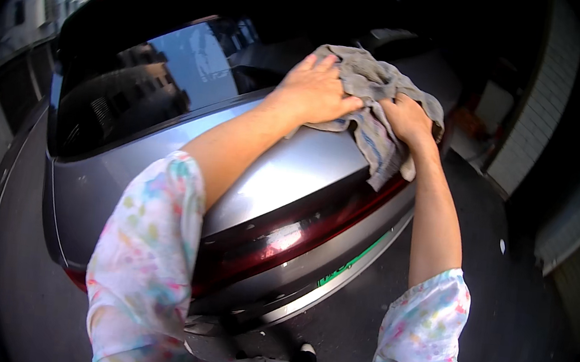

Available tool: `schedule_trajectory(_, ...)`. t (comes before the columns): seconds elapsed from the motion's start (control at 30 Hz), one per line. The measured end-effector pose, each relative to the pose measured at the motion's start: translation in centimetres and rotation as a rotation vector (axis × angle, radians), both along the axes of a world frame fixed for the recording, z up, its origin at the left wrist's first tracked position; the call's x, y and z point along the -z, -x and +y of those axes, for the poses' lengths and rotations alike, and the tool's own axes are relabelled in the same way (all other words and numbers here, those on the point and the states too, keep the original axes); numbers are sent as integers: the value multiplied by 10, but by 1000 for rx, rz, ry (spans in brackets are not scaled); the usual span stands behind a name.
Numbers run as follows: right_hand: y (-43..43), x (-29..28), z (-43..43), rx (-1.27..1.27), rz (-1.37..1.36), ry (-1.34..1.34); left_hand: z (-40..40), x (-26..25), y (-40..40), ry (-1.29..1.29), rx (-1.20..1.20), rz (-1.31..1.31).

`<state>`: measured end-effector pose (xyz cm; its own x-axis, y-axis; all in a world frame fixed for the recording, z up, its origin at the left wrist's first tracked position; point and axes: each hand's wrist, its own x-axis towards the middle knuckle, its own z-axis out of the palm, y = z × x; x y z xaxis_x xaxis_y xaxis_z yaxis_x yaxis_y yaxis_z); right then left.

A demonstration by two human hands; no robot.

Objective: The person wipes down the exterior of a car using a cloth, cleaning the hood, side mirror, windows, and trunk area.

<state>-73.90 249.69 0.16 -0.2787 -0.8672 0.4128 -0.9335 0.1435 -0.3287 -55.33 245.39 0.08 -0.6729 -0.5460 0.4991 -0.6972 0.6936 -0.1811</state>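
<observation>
A crumpled grey cloth (369, 75) with faint blue stripes lies over the far end of a silver car's tailgate (291, 168). My left hand (313, 92) holds the near side of the cloth, its palm down and thumb stretched towards the right. Bunched folds are gripped in my right hand (408, 118), whose fingertips are hidden in the fabric. One corner of the cloth hangs down over the dark red tail light bar (283, 239). Both arms reach forward across the back of the car.
The dark rear window (172, 82) reflects buildings and sky. Below the light bar are a green licence plate (352, 266) and the bumper. A white tiled pillar (538, 102) stands to the right, beyond dark pavement (467, 319). My shoe (308, 350) shows beneath the bumper.
</observation>
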Motion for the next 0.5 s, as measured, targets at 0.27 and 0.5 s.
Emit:
schedule_trajectory(0.27,-28,2,15,-268,108,99,34,20,-42,-18,-211,-2)
schedule_trajectory(0.5,-111,-12,-20,-640,235,43,16,16,-131,261,-276,236)
